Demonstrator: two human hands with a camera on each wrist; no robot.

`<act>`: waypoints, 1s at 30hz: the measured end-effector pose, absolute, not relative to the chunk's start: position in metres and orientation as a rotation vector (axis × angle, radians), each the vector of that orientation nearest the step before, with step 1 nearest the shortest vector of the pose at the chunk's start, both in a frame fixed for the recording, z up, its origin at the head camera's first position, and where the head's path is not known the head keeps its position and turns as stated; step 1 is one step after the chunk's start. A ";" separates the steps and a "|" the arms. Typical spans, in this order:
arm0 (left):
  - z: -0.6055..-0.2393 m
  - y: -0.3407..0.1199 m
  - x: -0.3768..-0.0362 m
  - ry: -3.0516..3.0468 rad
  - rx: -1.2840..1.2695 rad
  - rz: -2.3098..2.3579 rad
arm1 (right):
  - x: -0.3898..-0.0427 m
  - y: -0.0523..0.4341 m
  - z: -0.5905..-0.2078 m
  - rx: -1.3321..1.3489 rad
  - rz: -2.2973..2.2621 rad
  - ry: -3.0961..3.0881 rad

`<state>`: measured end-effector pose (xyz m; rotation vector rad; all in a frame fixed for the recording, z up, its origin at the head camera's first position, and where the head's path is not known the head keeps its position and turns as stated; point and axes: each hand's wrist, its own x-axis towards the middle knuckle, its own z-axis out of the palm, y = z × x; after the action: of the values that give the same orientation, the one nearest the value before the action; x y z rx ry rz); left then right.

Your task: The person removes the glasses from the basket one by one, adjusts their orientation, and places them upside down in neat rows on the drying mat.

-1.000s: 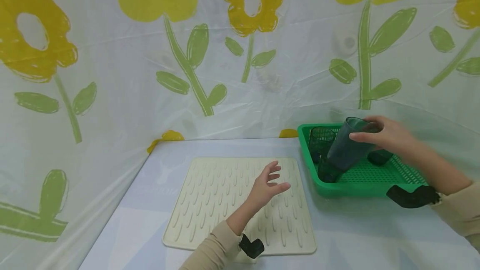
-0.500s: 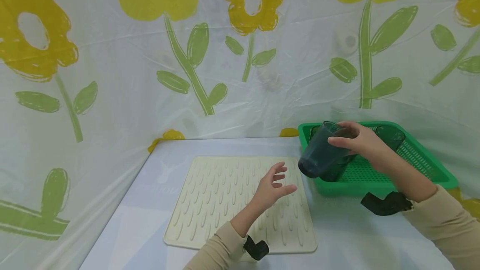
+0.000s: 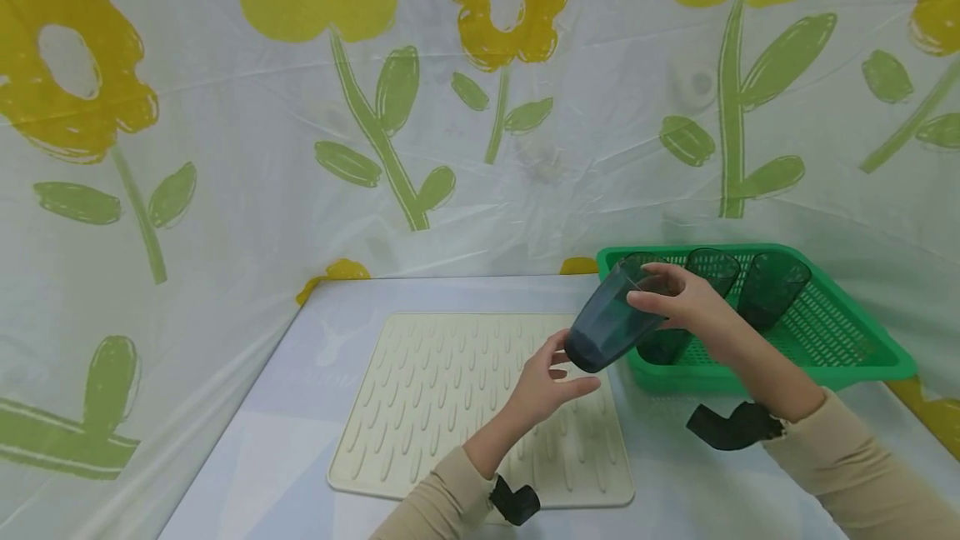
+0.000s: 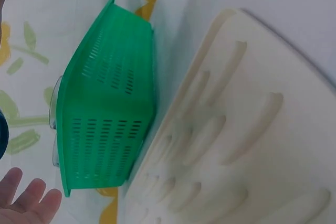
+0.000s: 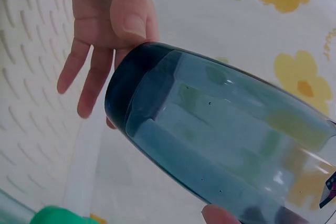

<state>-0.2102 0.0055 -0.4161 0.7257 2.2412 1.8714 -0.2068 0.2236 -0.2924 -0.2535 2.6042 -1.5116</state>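
Smoky blue and see-through, a tall tapered tumbler (image 3: 611, 319) hangs tilted in the air between the two hands, its thick dark base lower and towards the left. The right hand (image 3: 686, 298) grips it near the mouth, thumb on the near side; the left hand (image 3: 542, 386) is held out at the base with fingers loosely spread, gripping nothing. Whether a left fingertip touches the base I cannot tell, since the tumbler hides part of that hand in the right wrist view. The step in hand looks like a pass from right to left, and the next move seems to call for the left fingers to curl round the base and take the weight before the right lets go. Smooth walls, I judge, could slip if that grip comes late. Below and around the left forearm lies a cream rectangular mat with raised oblong ribs (image 3: 442, 407), a likely place to set it down. To the right, a green perforated plastic basket (image 3: 825, 375) holds more dark transparent glasses (image 3: 768, 290), on the same pale covered desk (image 3: 285, 440).
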 end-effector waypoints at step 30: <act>-0.415 -0.023 -0.215 2.242 0.653 2.002 | -0.209 0.224 -0.328 -0.284 -1.559 2.386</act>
<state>-0.2148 -0.0226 -0.4149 0.6535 2.2418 2.0024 -0.2093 0.2236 -0.3278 -0.2836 2.3865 -1.5588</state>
